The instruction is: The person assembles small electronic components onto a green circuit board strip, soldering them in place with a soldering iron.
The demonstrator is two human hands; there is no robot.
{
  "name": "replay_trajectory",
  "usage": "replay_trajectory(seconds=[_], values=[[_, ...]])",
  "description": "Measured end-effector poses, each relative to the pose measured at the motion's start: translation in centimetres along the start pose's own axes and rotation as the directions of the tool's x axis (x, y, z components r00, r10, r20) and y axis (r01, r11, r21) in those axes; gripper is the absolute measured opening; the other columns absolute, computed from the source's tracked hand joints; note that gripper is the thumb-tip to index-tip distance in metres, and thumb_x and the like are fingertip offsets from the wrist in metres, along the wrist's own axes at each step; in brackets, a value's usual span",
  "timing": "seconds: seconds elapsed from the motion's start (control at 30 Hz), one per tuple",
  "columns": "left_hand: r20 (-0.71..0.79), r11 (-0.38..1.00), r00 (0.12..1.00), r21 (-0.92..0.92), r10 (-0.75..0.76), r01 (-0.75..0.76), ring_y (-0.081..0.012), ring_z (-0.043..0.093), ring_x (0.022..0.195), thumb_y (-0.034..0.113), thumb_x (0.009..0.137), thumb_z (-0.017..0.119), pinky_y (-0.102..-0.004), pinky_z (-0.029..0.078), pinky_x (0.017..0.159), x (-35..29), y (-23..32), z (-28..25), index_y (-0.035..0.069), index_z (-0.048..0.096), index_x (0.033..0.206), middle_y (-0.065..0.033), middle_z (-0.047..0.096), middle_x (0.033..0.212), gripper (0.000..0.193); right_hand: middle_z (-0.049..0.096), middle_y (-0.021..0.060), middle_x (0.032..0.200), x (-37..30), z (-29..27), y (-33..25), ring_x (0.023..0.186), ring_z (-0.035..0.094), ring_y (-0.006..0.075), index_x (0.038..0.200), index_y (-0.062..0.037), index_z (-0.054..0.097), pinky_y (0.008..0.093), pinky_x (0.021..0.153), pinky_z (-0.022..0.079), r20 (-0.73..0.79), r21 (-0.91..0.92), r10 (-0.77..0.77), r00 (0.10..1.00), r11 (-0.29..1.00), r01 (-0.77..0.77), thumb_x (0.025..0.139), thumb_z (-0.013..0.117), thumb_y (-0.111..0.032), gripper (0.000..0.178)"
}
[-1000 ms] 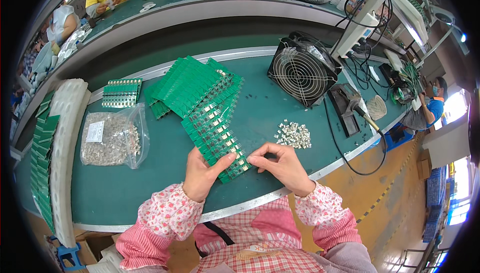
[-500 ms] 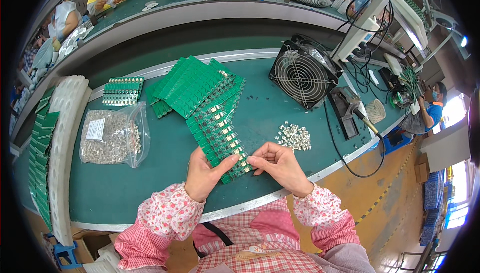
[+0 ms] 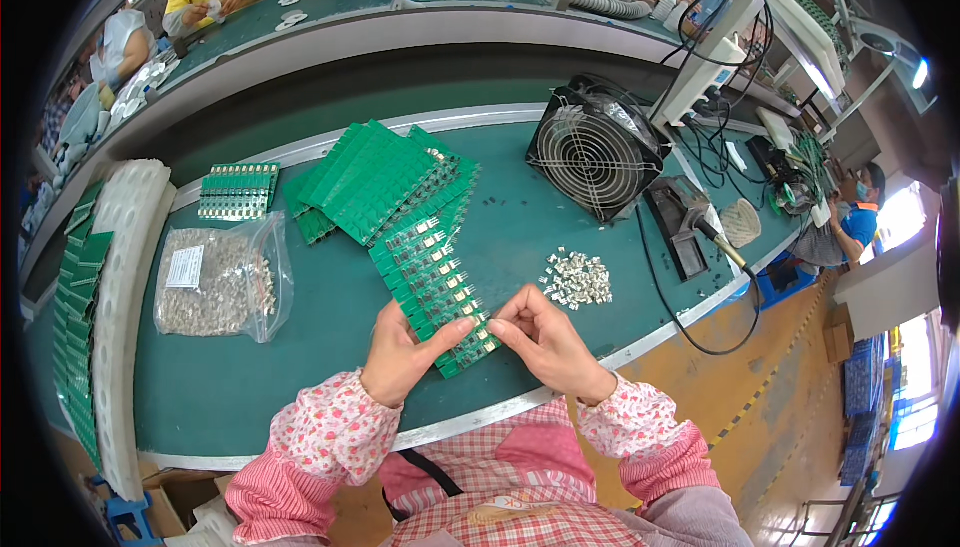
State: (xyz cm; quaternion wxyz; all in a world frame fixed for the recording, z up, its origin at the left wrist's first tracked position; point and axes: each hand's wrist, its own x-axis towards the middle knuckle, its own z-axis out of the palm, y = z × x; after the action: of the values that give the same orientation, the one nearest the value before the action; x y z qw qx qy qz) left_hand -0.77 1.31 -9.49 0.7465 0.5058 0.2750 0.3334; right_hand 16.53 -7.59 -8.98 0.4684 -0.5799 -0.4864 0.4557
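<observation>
**Both hands on the near end of the board strip**

Your left hand (image 3: 400, 357) and right hand (image 3: 545, 342) meet at lower centre of the frame, over the green bench (image 3: 300, 367). The left hand's thumb and fingers pinch the near end of a long strip of green circuit boards (image 3: 430, 282), and the right hand's fingertips close on the same end from the other side; whether they also hold a small part is too fine to tell. The strip runs from your hands up and to the left, lying flat on the bench.

Its far end touches a fanned stack of green boards (image 3: 375, 177) at upper centre. To the right of your hands, just beside the strip, lies a small heap of silver metal parts (image 3: 577, 280). A clear plastic bag of small parts (image 3: 220, 282) lies at centre left, and above it a short row of boards (image 3: 238, 192). A black fan (image 3: 593, 152) stands tilted at upper right. At the far left edge, more green boards (image 3: 72, 327) line up beside a white foam strip (image 3: 125, 277).
</observation>
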Motion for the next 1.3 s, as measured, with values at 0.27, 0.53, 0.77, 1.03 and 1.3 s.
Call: replay_trajectory(seconds=[0.27,0.53,0.77,1.03,1.3], values=[[-0.042,0.995,0.998,-0.095,-0.038,0.034,-0.0129,0.062,0.087,0.004,0.081,0.069,-0.0285,0.052,0.077,0.2,-0.1,-0.2,-0.001,0.055,0.106,-0.0063,0.064,0.098,0.029,0.061,0.0075,0.084,0.7,-4.0,-1.6,0.076,0.058,0.0193,0.092,-0.0023,0.060,0.0298,0.071,0.047,-0.273,-0.600,-0.359,0.892,0.789,0.134,0.084,0.063,-0.009,0.011],[-0.049,0.998,0.999,-0.063,-0.025,0.022,-0.0128,0.061,0.086,0.004,0.082,0.068,-0.0288,0.051,0.077,0.2,0.0,-0.1,0.000,0.056,0.105,-0.0057,0.063,0.097,0.027,0.061,0.0035,0.088,-0.2,-6.3,0.1,0.087,0.054,0.0232,0.091,-0.0088,0.067,0.0335,0.073,0.045,0.063,-0.896,-0.564,0.824,0.331,0.295,0.072,0.071,-0.006,0.020],[-0.041,0.996,0.999,-0.086,-0.012,0.009,-0.0127,0.061,0.088,0.004,0.082,0.068,-0.0287,0.051,0.078,0.1,0.2,0.2,0.000,0.055,0.106,-0.0057,0.063,0.098,0.028,0.062,0.0029,0.085,0.5,-6.0,1.0,0.087,0.054,0.0218,0.083,-0.0078,0.068,0.0333,0.074,0.045,0.003,-0.890,-0.577,0.816,0.371,0.266,0.071,0.073,-0.007,0.014],[-0.085,0.997,0.996,-0.072,0.003,-0.009,-0.0124,0.061,0.086,0.002,0.082,0.067,-0.0273,0.052,0.076,0.0,0.0,0.2,-0.001,0.055,0.105,-0.0061,0.064,0.097,0.026,0.065,0.0066,0.086,-0.1,-1.5,-0.3,0.080,0.061,0.0153,0.085,-0.0031,0.068,0.0267,0.068,0.050,-0.249,-0.446,-0.371,0.895,0.864,0.235,0.077,0.071,-0.007,0.009],[-0.090,0.999,0.996,-0.044,0.028,-0.032,-0.0117,0.061,0.085,0.002,0.083,0.067,-0.0264,0.052,0.074,0.1,-0.1,0.2,-0.001,0.055,0.105,-0.0061,0.064,0.096,0.026,0.065,0.0083,0.088,-0.4,-0.7,-1.4,0.077,0.060,0.0104,0.091,0.0020,0.062,0.0233,0.068,0.050,-0.046,0.296,0.237,0.970,0.931,-0.214,0.087,0.064,-0.012,0.015]])
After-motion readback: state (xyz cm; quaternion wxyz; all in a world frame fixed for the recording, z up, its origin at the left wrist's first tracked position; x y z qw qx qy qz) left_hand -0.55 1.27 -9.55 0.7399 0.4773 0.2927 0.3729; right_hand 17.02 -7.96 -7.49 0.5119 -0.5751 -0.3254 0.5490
